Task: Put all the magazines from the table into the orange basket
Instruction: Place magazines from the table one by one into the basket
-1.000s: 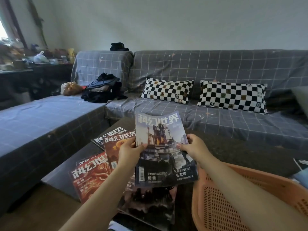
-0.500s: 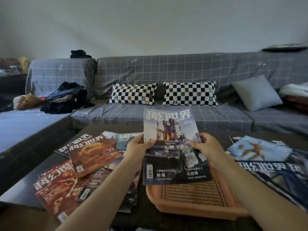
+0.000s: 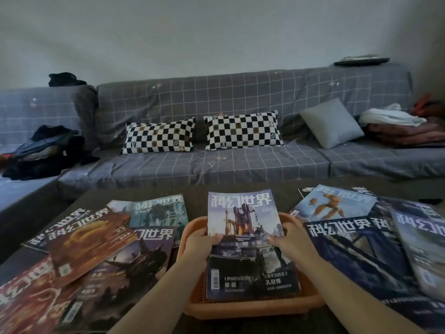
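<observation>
A blue-grey magazine [image 3: 243, 227] with a rocket tower on its cover lies over the orange basket [image 3: 252, 309] at the table's middle front, its far end tilted up past the rim. My left hand [image 3: 201, 244] grips its left edge and my right hand [image 3: 291, 242] grips its right edge. Several magazines lie spread on the table to the left, among them a brown one [image 3: 89, 239], a dark one [image 3: 127, 268] and a teal one [image 3: 159, 210]. More lie to the right, including a dark blue one [image 3: 356, 251] and a light blue one [image 3: 337, 203].
A dark low table [image 3: 240, 189] carries everything. Behind it runs a grey checked sofa [image 3: 240, 165] with two checkerboard pillows [image 3: 159, 136], a grey cushion [image 3: 331, 122], clothes [image 3: 43, 153] at the left and folded blankets [image 3: 404, 131] at the right.
My view swung right and dropped. Both hands carried the magazine from above the left pile over to the basket and lowered it onto it.
</observation>
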Tool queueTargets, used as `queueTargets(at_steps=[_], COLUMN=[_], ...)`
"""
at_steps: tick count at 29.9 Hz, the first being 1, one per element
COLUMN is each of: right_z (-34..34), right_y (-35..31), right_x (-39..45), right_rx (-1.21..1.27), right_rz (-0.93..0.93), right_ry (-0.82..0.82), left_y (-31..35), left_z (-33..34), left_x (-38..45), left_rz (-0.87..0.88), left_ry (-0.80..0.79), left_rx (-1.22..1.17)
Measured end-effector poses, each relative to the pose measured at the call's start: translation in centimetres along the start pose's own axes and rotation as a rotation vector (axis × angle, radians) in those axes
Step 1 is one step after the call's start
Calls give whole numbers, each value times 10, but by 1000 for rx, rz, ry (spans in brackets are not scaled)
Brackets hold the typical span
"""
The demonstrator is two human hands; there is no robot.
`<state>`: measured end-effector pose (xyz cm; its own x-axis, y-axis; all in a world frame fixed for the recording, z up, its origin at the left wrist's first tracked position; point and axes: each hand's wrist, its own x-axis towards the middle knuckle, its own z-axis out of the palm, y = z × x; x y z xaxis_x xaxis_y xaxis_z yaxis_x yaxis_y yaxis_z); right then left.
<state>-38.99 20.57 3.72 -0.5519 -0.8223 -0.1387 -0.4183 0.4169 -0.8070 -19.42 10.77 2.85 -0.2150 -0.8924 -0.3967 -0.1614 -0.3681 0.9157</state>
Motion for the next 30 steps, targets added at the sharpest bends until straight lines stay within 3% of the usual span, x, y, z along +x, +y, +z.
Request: queueTargets(at_steps=[8, 16, 20, 24, 30], right_z=[8, 7, 7, 15, 55], right_y=[10, 12, 3, -17, -61], right_x=[5, 5, -2, -16, -43], right_rx=[-81, -100, -83, 5, 69], right_rz=[109, 67, -93, -187, -381], right_ry=[-40, -48, 4, 205, 11], left_y=[-9, -9, -7, 0, 1], left_z=[-1, 2, 3, -3, -45], left_x=[9, 5, -11, -32, -49], left_rz=[-91, -108, 101, 421, 475], left_ry=[-37, -16, 77, 106, 219], left_rx=[105, 155, 397, 459, 395])
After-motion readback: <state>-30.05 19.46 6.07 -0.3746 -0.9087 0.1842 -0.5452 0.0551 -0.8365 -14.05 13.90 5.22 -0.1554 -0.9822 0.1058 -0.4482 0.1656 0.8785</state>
